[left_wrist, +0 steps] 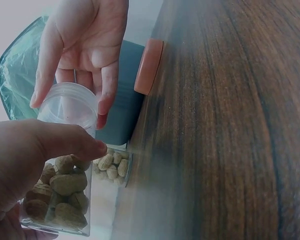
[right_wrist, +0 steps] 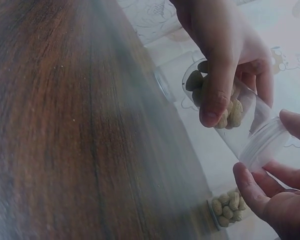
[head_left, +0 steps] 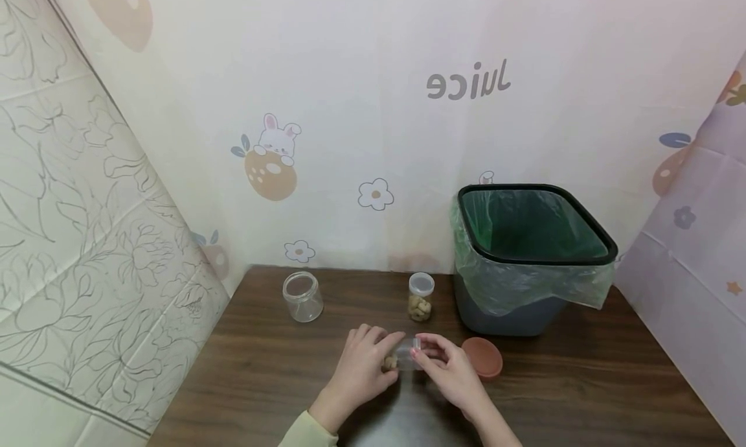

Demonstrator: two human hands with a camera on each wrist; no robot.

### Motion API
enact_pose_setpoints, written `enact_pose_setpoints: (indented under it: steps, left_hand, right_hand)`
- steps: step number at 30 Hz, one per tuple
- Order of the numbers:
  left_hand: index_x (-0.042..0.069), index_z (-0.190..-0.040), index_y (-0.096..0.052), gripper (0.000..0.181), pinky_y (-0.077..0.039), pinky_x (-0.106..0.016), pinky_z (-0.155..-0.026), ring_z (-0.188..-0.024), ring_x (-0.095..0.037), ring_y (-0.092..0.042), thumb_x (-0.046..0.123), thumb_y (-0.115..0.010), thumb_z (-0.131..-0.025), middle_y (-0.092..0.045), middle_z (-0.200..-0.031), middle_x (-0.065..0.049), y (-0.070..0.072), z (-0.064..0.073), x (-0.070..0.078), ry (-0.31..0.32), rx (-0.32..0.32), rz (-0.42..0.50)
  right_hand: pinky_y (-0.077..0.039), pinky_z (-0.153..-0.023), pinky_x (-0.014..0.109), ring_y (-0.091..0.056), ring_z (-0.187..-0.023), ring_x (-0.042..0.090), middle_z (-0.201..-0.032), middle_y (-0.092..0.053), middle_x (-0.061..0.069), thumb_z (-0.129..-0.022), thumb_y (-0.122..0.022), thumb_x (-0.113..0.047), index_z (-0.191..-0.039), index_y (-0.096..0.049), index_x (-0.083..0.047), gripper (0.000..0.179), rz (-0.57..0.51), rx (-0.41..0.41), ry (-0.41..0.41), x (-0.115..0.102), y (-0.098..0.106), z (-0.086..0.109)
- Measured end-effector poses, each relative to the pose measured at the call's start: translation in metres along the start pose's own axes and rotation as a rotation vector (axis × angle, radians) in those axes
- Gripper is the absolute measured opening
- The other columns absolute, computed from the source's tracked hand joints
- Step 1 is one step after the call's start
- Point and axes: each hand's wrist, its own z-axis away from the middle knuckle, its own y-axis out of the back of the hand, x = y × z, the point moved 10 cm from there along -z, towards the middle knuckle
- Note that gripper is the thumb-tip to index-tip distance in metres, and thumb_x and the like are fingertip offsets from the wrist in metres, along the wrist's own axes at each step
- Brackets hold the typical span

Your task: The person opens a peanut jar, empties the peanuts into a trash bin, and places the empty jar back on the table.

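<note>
A clear plastic jar [left_wrist: 69, 182] with whole peanuts at its bottom lies sideways just over the table in the head view. My left hand [head_left: 362, 363] grips it around its peanut-filled end, thumb on one side. At the other end sits a translucent screw lid [right_wrist: 264, 144]. My right hand [head_left: 449, 372] holds that lid at its rim between thumb and fingers, as the right wrist view shows. The lid is at the jar's mouth; whether it is screwed tight I cannot tell.
Behind the hands stands a second lidded jar [head_left: 419, 308] of peanuts. An uncapped clear jar [head_left: 304, 302] is at the back left. An orange-brown round lid [head_left: 482, 357] lies beside my right hand, before a lined trash bin [head_left: 507, 314]. Patterned curtains [head_left: 350, 110] enclose the wooden table [head_left: 245, 382].
</note>
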Motion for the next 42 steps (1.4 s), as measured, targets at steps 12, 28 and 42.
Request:
enact_pose_setpoints:
  steps: [12, 28, 42]
  left_hand:
    - [0.020, -0.139, -0.074, 0.065, -0.045, -0.036, -0.084, -0.101, -0.018, -0.060, 0.029, -0.095, -0.077, -0.074, -0.114, 0.002, 0.002, -0.002, -0.004, 0.047, -0.062, 0.138]
    - [0.024, -0.138, -0.074, 0.066, -0.045, -0.034, -0.083, -0.100, -0.017, -0.059, 0.033, -0.096, -0.076, -0.073, -0.110, 0.004, 0.000, -0.003, -0.005, 0.040, -0.058, 0.094]
    - [0.023, -0.138, -0.074, 0.067, -0.045, -0.034, -0.082, -0.099, -0.016, -0.060, 0.033, -0.097, -0.076, -0.074, -0.110, 0.004, 0.002, -0.002, -0.003, 0.015, -0.046, 0.099]
  right_hand:
    - [-0.058, -0.101, 0.029, -0.066, -0.125, 0.016, -0.140, -0.064, 0.019, -0.096, -0.083, -0.007, -0.138, -0.066, 0.004, 0.047, 0.054, -0.090, 0.403, -0.033, 0.002, 0.008]
    - [-0.062, -0.094, 0.037, -0.067, -0.122, 0.016, -0.142, -0.064, 0.024, -0.095, -0.086, -0.010, -0.138, -0.069, -0.010, 0.046, 0.057, -0.107, 0.407, -0.032, 0.004, 0.008]
    - [-0.063, -0.093, 0.037, -0.065, -0.121, 0.014, -0.141, -0.064, 0.023, -0.095, -0.086, -0.011, -0.139, -0.068, -0.014, 0.048, 0.048, -0.110, 0.382, -0.030, 0.004, 0.007]
